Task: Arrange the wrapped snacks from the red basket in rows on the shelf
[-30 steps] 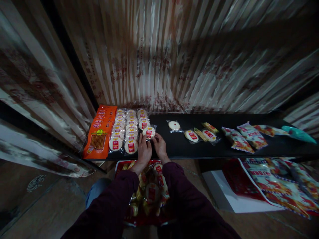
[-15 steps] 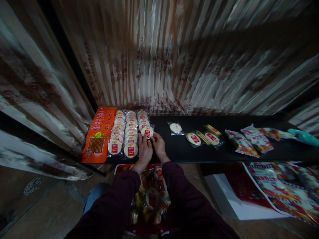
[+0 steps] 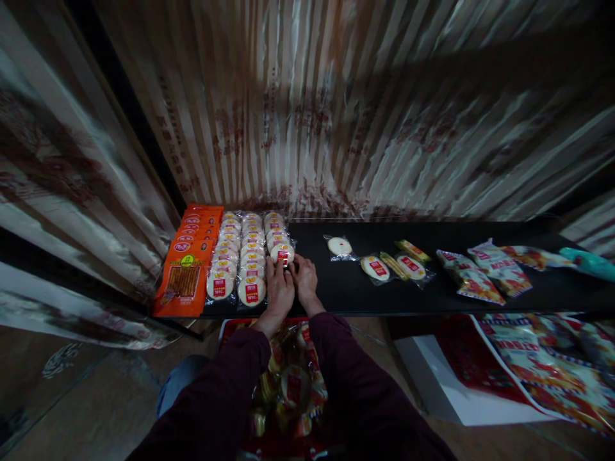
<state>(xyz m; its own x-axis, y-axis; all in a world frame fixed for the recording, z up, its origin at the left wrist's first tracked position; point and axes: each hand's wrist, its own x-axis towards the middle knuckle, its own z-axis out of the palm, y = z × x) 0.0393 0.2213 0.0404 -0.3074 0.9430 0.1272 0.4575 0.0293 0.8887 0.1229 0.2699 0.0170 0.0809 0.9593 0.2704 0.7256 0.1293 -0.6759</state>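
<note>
At least four orange packets (image 3: 181, 282) overlap in one column at the left end of the black shelf (image 3: 336, 291). Next along the shelf, two long rows of round crackers in clear wrappers reach its front edge: the first row (image 3: 223, 269) and the second row (image 3: 252, 269) each show at least six, too overlapped to count surely. A third row (image 3: 275, 224), shorter, starts at the shelf's back and stops about midway, at its front cracker (image 3: 282, 251).

Two hands meet at that cracker, over the shelf: the left hand (image 3: 280, 291) has its fingertips on the near edge, the right hand (image 3: 305, 280) on the right corner of the wrapper. The grip is narrow, the cracker held between both; the thumbs are hard to make out.

Further right on the shelf lie one lone cracker (image 3: 339, 246), then two more crackers (image 3: 375, 268) with yellow packets (image 3: 412, 250) beside them, two puffy bags (image 3: 469, 276), one flatter bag (image 3: 533, 258) and one teal bag (image 3: 590, 264) at the right.

Below the shelf stand two red baskets (image 3: 229, 325), the left one loaded with crackers and yellow packets too dim to count, the right one with several bags, beside one white box (image 3: 446, 381).
</note>
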